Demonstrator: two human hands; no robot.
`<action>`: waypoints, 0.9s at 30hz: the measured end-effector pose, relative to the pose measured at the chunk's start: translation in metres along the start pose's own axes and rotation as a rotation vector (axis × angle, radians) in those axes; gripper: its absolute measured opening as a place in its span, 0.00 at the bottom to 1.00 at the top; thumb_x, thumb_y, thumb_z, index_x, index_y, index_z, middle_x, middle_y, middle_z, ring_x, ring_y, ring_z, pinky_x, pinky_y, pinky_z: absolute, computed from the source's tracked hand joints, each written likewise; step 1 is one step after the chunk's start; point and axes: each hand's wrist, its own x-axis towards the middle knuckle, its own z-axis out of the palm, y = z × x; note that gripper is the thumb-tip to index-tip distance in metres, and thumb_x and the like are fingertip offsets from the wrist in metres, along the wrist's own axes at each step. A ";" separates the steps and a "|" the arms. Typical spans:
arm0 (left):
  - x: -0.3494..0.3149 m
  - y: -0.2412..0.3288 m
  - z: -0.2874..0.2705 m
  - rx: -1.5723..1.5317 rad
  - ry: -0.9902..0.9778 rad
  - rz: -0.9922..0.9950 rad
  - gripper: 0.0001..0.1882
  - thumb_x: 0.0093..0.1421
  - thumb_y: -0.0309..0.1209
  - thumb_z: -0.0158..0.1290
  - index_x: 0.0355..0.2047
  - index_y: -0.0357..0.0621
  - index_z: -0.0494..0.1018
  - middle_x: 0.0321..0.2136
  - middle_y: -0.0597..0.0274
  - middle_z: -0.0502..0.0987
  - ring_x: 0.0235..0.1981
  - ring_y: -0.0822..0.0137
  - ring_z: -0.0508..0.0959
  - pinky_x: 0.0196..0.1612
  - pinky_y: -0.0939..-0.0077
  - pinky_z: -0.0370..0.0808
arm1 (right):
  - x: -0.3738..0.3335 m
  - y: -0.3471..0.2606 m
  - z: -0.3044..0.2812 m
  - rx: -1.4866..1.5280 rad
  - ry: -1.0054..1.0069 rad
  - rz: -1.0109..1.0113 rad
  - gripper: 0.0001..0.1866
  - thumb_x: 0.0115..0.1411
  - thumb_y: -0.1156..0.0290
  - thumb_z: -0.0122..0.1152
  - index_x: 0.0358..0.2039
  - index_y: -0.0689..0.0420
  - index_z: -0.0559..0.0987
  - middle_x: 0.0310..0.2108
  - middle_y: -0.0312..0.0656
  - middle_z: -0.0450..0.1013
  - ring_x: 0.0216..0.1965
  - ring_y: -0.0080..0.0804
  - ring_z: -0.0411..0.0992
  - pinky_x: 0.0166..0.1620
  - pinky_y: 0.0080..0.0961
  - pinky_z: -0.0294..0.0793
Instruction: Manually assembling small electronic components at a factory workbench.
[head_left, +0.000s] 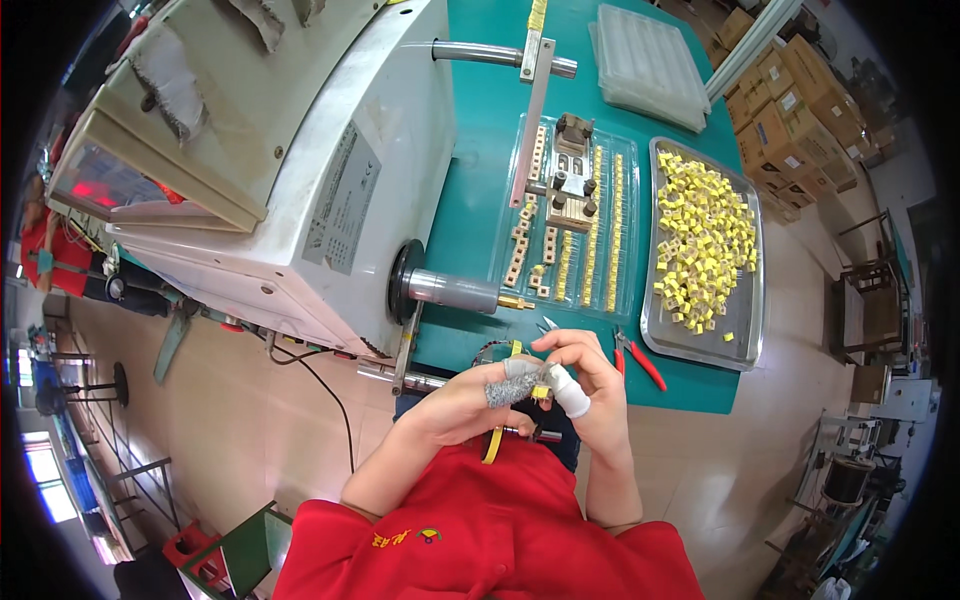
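Observation:
Close to my chest, my left hand [470,400] and my right hand [598,392] meet around a small yellow-wrapped coil [541,392]. It is pinched between their fingertips, which partly hide it. Grey and white wrappings cover some of the fingers on both hands. A strip of yellow tape [493,446] hangs just below my left hand. Just beyond the hands, a metal spindle [455,290] with a brass-coloured tip sticks out of a white machine [300,210]. Red-handled pliers [648,367] lie on the green table beside my right hand.
A clear plastic tray [628,290] holds rows of small coils and bobbins, with a metal fixture [571,180] above it. A steel tray [755,330] on the right carries a heap of yellow coils. Stacked clear trays [650,65] stand farther back. Cardboard boxes [800,120] lie beyond.

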 end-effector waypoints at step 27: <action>0.005 -0.005 0.012 -0.083 0.110 0.163 0.16 0.57 0.30 0.49 0.45 0.41 0.62 0.38 0.65 0.67 0.37 0.74 0.68 0.39 0.79 0.66 | 0.001 0.003 0.011 -0.635 0.291 -0.553 0.14 0.45 0.63 0.64 0.30 0.56 0.75 0.34 0.38 0.69 0.36 0.36 0.63 0.38 0.27 0.65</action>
